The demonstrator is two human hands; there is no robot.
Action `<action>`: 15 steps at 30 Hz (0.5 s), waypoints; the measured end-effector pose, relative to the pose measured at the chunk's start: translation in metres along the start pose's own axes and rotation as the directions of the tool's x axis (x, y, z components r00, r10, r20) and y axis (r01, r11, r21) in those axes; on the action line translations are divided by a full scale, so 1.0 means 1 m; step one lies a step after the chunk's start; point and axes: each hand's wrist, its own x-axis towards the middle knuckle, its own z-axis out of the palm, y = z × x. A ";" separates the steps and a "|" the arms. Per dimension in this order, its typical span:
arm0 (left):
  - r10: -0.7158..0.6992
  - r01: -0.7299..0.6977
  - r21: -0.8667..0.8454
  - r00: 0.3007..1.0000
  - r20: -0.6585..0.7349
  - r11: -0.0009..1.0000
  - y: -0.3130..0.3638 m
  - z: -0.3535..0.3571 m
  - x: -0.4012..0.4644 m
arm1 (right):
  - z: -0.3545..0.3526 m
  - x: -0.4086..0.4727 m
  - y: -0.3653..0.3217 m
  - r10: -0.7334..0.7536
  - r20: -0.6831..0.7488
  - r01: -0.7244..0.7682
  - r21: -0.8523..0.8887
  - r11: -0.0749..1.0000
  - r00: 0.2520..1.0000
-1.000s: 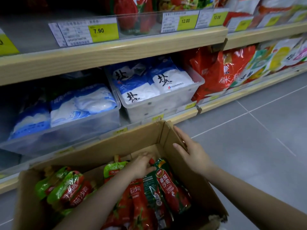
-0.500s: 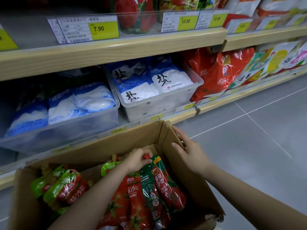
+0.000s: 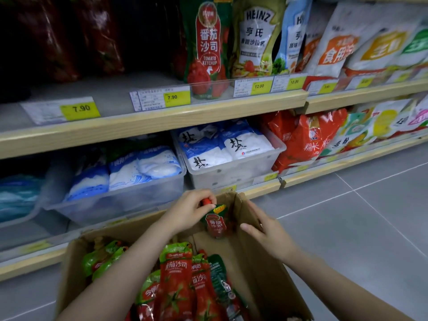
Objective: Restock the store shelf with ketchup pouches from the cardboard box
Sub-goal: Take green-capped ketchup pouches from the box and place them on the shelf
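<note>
Low in the centre of the frame we see the left hand point(image 3: 187, 210) pinching the red cap of a ketchup pouch point(image 3: 216, 224), its fingers curled round the top so that the pouch hangs clear above the far end of the cardboard box point(image 3: 259, 269). To its right, the right hand point(image 3: 269, 235) rests against the box's right wall near the upright flap, fingers fairly straight and spread, holding nothing. In the bottom centre of the frame we see more ketchup pouches point(image 3: 180, 281) lying packed in the box, red with green tops, and a smaller cluster of them at the box's left side. Across the middle of the frame runs the wooden store shelf point(image 3: 162, 121), with yellow price tags point(image 3: 177, 98) reading 7.90 behind a clear strip; its left stretch is bare grey board. In the upper centre one tomato ketchup pouch point(image 3: 207, 42) stands upright on that shelf, just beside Heinz salad dressing pouches point(image 3: 254, 38) to its right. Below the shelf, in the middle of the frame, we see clear plastic bins point(image 3: 234, 172) holding blue and white salt bags point(image 3: 243, 144), and to their right a red bag point(image 3: 305, 137) of rice flour. Grey floor tiles point(image 3: 347, 216) fill the right side.
</note>
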 end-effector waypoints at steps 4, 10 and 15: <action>0.022 -0.023 0.018 1.000 0.016 1.000 0.030 -0.035 -0.005 | -0.013 0.014 -0.034 -0.101 -0.011 0.100 -0.058 0.993 0.995; 0.095 -0.108 -0.122 0.990 -0.105 0.987 0.087 -0.071 -0.010 | -0.016 0.036 -0.101 -0.147 0.180 0.108 0.210 0.972 0.973; -0.017 -0.076 -0.334 0.964 -0.267 0.940 0.096 -0.098 -0.014 | -0.029 0.042 -0.130 -0.179 0.098 0.115 0.455 0.883 0.979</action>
